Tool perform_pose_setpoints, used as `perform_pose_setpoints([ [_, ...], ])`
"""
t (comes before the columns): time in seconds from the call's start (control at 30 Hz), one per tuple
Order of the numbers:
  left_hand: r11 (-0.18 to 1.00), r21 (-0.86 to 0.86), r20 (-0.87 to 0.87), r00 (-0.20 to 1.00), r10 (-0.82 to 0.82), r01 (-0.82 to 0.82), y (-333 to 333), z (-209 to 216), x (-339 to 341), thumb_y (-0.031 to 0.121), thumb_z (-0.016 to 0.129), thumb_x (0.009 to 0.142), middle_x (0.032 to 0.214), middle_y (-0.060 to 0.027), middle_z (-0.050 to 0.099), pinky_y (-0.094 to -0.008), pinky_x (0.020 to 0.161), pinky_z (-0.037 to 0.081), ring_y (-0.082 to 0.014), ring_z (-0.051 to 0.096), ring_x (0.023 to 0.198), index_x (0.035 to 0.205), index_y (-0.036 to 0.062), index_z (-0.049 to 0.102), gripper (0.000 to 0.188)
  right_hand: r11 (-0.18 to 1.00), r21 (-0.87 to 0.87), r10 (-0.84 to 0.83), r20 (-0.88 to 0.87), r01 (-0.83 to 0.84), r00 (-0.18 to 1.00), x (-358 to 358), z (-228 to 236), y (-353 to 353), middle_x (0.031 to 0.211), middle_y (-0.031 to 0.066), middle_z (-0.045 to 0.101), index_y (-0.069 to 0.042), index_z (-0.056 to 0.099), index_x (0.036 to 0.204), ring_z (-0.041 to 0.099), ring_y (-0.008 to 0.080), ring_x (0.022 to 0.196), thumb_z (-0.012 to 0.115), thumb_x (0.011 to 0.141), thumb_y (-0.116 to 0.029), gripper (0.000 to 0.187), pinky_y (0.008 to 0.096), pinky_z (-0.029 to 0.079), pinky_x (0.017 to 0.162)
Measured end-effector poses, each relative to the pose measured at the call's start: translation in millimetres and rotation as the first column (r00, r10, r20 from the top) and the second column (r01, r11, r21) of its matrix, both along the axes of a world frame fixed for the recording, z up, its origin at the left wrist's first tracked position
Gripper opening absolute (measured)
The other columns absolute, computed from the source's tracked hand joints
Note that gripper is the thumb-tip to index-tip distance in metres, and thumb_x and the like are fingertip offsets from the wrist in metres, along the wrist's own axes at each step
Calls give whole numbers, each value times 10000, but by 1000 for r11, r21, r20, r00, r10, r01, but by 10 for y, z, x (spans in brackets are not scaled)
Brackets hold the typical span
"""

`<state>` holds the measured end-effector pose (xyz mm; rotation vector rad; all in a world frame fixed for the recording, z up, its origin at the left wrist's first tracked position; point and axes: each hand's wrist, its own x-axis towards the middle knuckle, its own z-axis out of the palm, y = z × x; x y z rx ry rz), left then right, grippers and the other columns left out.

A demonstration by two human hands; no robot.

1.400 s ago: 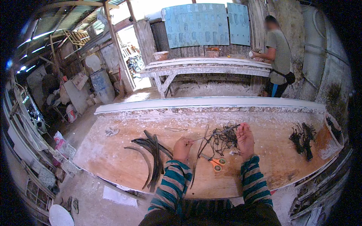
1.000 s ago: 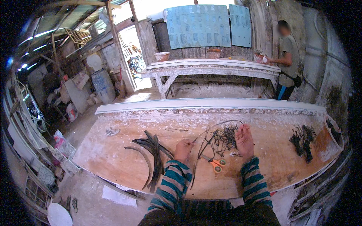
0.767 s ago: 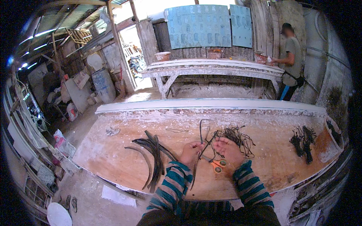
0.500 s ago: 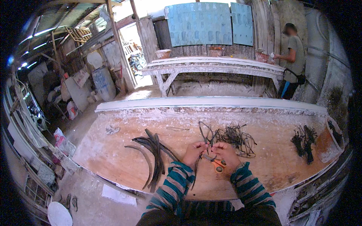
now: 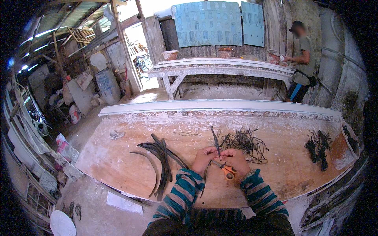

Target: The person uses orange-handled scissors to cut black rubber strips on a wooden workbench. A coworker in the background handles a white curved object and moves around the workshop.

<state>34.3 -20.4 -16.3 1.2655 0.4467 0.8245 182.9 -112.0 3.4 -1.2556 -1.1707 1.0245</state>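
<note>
Close together over the middle of the wooden table, my left hand (image 5: 204, 158) and my right hand (image 5: 235, 159) pinch a thin black strip (image 5: 215, 137) between their fingertips. Its upper end points away from me. Just below my right hand are orange-handled scissors (image 5: 228, 171), blades toward my left hand; I cannot tell whether they rest on the table or hang from the hand. Left of my hands lies a pile of curved black strips (image 5: 160, 167). A tangle of thin black cords (image 5: 247, 143) sits just beyond my right hand.
Two black cord bundles (image 5: 318, 147) lie at the right beside a tipped clay-coloured pot (image 5: 343, 151). A long white strip (image 5: 220, 105) edges the table's far side. Behind stands a whitened bench (image 5: 220, 71), with another person (image 5: 305, 63) at its right end.
The dark loop above my fingertips has drawn together into one narrow upright strip. My hands have hardly moved. At the back bench the other person has shifted slightly left.
</note>
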Motion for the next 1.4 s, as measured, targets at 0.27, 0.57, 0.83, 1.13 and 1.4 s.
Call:
perform_pose_setpoints([
  [0.27,996,-71,38,998,-55,58,-12,-46,2,46,619,824,838,-24,625,-210,671,467,-94,581,754,985,-34,616,180,997,37,-75,93,72,993,32,-60,33,796,50,639,9,644,858,578,119,732,651,785,-128,155,259,461,685],
  [0.57,991,-137,-62,998,-19,10,-89,105,-41,205,614,861,765,11,591,-192,658,436,-65,533,671,920,26,629,189,999,-51,-11,85,15,996,1,12,20,814,54,640,-3,644,846,585,129,743,657,764,-128,150,265,469,669],
  [0.83,939,-226,-43,965,257,-260,46,353,-209,211,614,858,749,35,579,-185,574,425,-47,503,632,948,49,645,188,999,17,-40,216,37,976,19,-77,5,763,25,624,1,645,888,559,95,664,657,758,-90,159,238,455,587],
  [1.13,917,-228,132,923,362,-327,329,236,-422,96,609,830,803,29,557,-192,583,432,-50,497,658,1056,42,605,232,992,50,-127,394,116,910,44,87,-51,769,57,643,-16,665,898,585,130,705,640,772,-133,173,276,470,631],
  [1.4,909,-199,116,912,393,-366,336,259,-470,74,598,822,811,43,524,-201,604,437,-51,490,686,1089,73,590,267,991,77,-128,419,105,899,53,83,-47,781,62,649,-22,668,902,591,138,716,636,777,-138,174,284,471,649],
])
